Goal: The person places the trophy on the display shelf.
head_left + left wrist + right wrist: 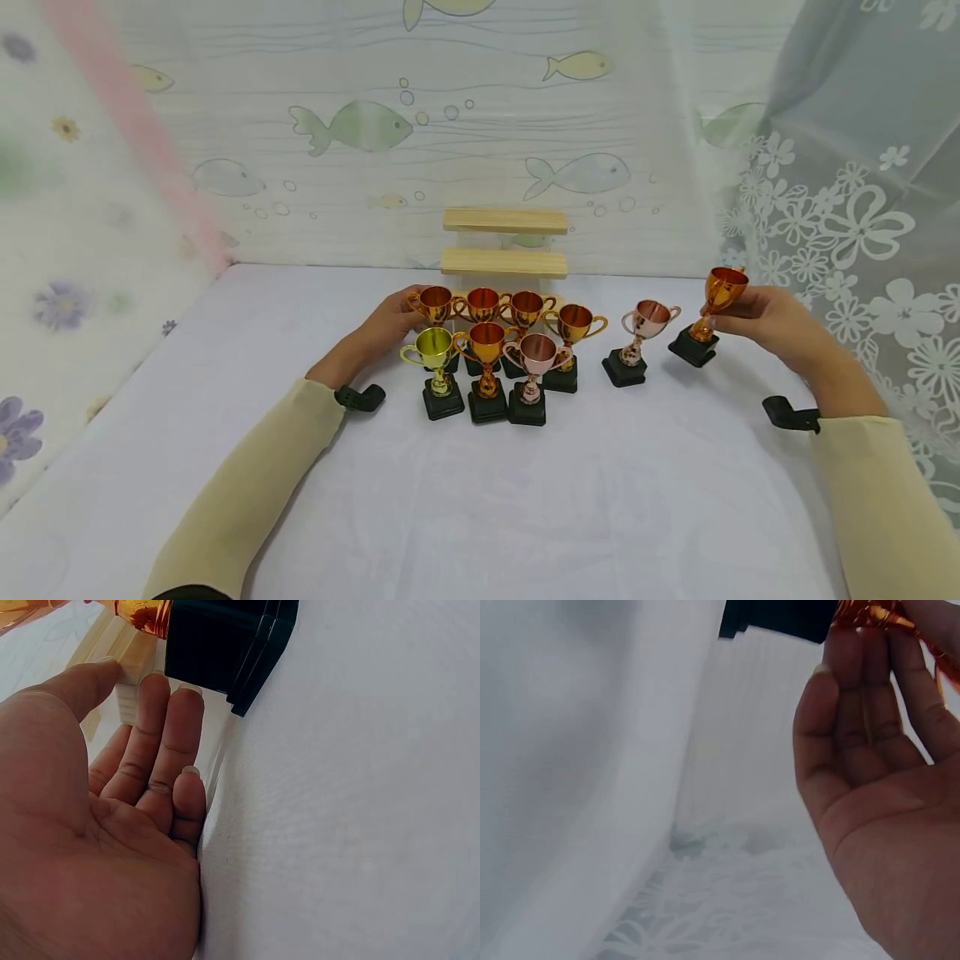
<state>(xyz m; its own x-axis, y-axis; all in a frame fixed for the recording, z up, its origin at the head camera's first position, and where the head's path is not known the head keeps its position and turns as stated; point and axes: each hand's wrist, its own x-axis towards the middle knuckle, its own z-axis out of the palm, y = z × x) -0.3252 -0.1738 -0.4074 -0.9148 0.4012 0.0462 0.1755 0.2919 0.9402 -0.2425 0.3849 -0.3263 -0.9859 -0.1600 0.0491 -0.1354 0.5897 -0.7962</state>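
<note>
Held trophy: a small orange-copper trophy cup (pixel 718 310) on a black base, at the far right of the table, beyond the row of others.
Axis: its long axis runs base to bowl and leans, the bowl tipped up and to the right, the base down and to the left, one base edge at or just above the cloth.
Right hand: the right hand (pixel 772 321) pinches the stem of this trophy, fingers curled round it; in the right wrist view the fingertips (pixel 855 652) sit on the shiny stem just under the black base.
Left hand: the left hand (pixel 386 327) lies with fingers straight beside the back-left trophy (pixel 433 305) of the group; in the left wrist view the fingers (pixel 161 742) reach up to its black base and close on nothing.
Hands: well apart, one at each end of the row.
Neighbour: a pink-copper trophy (pixel 637 342) stands upright just left of the held one.
Group: seven trophies stand in two rows at the centre.
Behind: a wooden stepped shelf (pixel 504 242) at the wall.
Surface: white tablecloth (pixel 480 500).
</note>
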